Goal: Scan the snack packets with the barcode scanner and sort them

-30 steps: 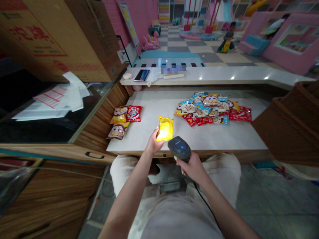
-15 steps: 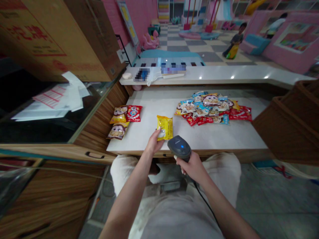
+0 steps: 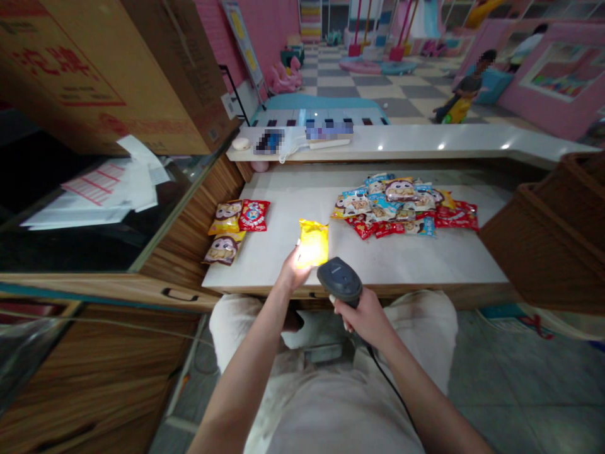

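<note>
My left hand [image 3: 293, 271] grips a yellow snack packet [image 3: 314, 243] by its lower left edge, over the front of the white desk [image 3: 278, 183]. Bright light falls on the packet and washes out its print. In my right hand [image 3: 362, 310] is a dark grey barcode scanner [image 3: 339, 279], its head close to the packet's lower right corner. A black cable runs down from the scanner past my forearm. To the right lies a heap of blue, red and yellow snack packets [image 3: 390, 205]. Several more packets, including a red packet [image 3: 254, 215], lie at the desk's left end.
A cardboard box [image 3: 165, 75] and loose papers [image 3: 94, 195] sit on the left counter. A phone [image 3: 269, 142] and a white cable rest on the raised ledge [image 3: 406, 140]. A brown woven basket [image 3: 548, 239] stands at the right. Beyond, a child rides a yellow toy [image 3: 457, 110].
Bright light now shines on the yellow packet, and the blue light on the scanner has gone out. Both hands stay nearly still. In the background, the child has moved right.
</note>
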Demonstrator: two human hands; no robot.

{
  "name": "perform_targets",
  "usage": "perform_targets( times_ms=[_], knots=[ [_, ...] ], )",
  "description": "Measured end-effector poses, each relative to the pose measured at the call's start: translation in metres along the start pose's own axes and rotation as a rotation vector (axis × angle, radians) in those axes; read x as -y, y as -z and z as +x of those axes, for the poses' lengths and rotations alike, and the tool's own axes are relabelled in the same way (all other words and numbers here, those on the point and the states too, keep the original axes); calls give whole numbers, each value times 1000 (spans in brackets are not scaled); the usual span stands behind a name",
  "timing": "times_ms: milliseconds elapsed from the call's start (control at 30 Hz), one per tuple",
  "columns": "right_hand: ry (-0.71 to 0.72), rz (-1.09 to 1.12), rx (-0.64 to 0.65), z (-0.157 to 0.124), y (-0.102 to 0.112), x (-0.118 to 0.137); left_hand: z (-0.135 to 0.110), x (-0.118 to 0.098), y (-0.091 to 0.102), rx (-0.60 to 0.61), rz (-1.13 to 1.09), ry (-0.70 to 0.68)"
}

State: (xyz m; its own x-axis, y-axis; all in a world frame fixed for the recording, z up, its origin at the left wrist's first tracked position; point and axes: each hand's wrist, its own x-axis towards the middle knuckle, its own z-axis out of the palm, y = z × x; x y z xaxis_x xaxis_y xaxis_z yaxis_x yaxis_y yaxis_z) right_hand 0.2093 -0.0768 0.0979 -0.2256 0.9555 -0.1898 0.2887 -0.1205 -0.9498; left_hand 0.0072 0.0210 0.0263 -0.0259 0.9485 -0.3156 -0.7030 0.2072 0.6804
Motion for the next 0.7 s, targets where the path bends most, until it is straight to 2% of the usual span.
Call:
perform_targets(
  times_ms=[67, 233, 467, 567, 700],
  knots=[
    [-3, -1, -2, 0, 0, 0, 1, 0, 1, -30, 34, -11],
    [-11, -6, -16, 0, 1, 0, 10, -1, -1, -32, -27, 64],
    [-41, 11, -58, -4, 12, -19, 16, -2, -9, -121, -4, 12],
    [-66, 29, -94, -5, 21, -31, 29, -5, -30, -95, 120, -95],
    [-107, 59, -146, -6, 37, -39, 62, -13, -88, 100, 395, -400]
  ],
)
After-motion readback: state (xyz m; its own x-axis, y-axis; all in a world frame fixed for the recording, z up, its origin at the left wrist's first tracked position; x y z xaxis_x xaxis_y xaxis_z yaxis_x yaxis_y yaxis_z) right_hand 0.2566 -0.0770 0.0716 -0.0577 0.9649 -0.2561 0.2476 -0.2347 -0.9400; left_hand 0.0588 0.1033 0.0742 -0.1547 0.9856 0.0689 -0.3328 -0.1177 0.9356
